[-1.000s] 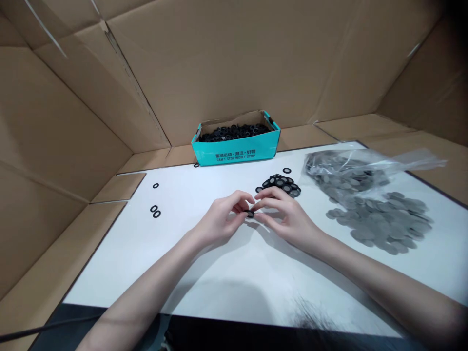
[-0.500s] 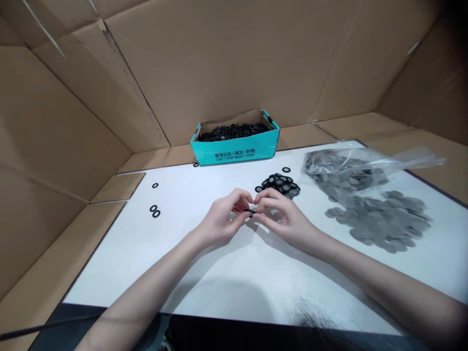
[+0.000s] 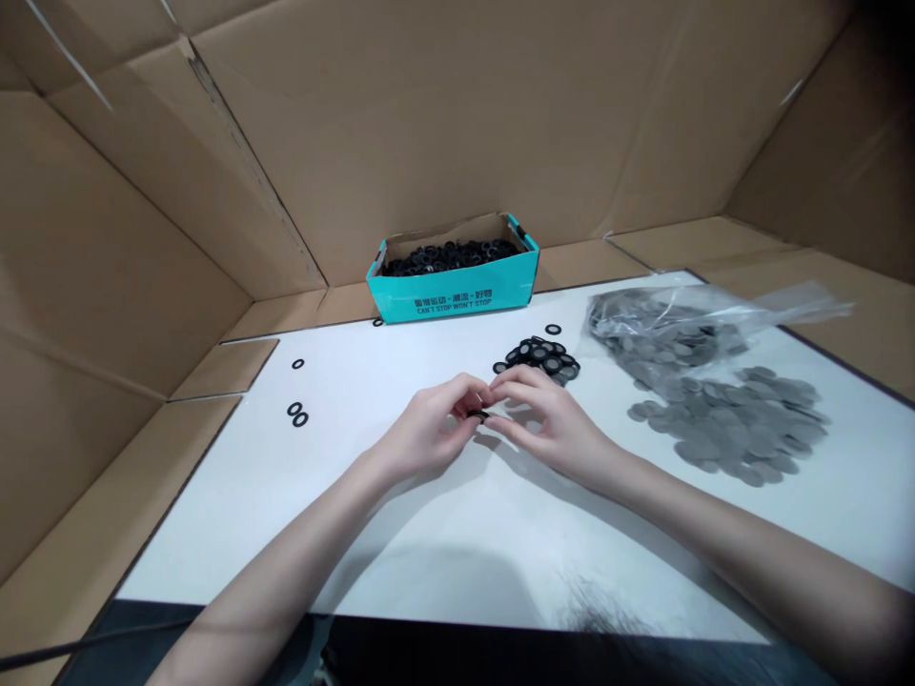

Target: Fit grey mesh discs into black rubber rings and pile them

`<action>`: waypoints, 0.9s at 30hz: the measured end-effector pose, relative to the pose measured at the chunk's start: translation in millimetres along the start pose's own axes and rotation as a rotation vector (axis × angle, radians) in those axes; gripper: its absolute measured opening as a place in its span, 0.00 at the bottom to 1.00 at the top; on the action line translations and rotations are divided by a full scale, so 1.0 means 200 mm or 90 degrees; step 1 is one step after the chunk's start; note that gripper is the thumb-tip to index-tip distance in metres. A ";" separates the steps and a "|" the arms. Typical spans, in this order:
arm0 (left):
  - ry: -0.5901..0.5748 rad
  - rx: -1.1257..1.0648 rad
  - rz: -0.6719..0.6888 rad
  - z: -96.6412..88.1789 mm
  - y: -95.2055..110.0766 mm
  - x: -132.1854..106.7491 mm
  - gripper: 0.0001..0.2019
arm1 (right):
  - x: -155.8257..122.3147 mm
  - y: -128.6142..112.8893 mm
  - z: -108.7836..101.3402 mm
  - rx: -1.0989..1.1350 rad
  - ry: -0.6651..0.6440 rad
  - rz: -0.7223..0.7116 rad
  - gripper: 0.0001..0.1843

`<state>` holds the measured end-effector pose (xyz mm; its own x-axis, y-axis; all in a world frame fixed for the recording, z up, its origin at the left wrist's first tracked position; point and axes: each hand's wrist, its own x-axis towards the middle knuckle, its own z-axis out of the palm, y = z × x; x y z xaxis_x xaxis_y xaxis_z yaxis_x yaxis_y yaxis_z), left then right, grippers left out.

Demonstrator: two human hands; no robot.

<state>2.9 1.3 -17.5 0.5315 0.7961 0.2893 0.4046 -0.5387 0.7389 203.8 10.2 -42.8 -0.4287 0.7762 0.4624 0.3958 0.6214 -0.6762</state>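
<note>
Over the middle of the white table, my left hand (image 3: 433, 427) pinches a small black ring (image 3: 477, 415) between thumb and fingers. My right hand (image 3: 547, 419) meets it from the other side, its thumb tip at the ring's edge and its fingers curled over. The fingers partly hide the ring, and whether a grey disc sits inside it I cannot make out. Just beyond my right hand lies a pile of black rings with grey mesh-like centres (image 3: 539, 354). A heap of loose grey discs (image 3: 736, 424) spreads to the right.
A turquoise box (image 3: 457, 297) full of black rings stands at the back. A clear plastic bag (image 3: 664, 329) of grey discs lies at the back right. Several single rings (image 3: 301, 419) lie on the left and near the box. Cardboard walls (image 3: 443, 114) surround the table.
The whole view has shifted slightly. My right thumb and fingers have moved a little against the ring, which stays between both hands.
</note>
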 end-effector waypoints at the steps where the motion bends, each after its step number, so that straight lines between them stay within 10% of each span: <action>1: 0.003 -0.002 0.001 0.00 0.00 0.00 0.09 | 0.00 0.00 0.00 -0.001 0.003 -0.003 0.03; 27: 0.015 -0.009 -0.016 -0.02 0.03 0.00 0.06 | 0.00 0.00 -0.02 -0.002 0.014 0.024 0.04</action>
<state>2.9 -0.4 -11.9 0.5033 0.8156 0.2854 0.4068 -0.5150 0.7545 206.7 10.9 -39.4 -0.3952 0.8010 0.4497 0.4137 0.5923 -0.6914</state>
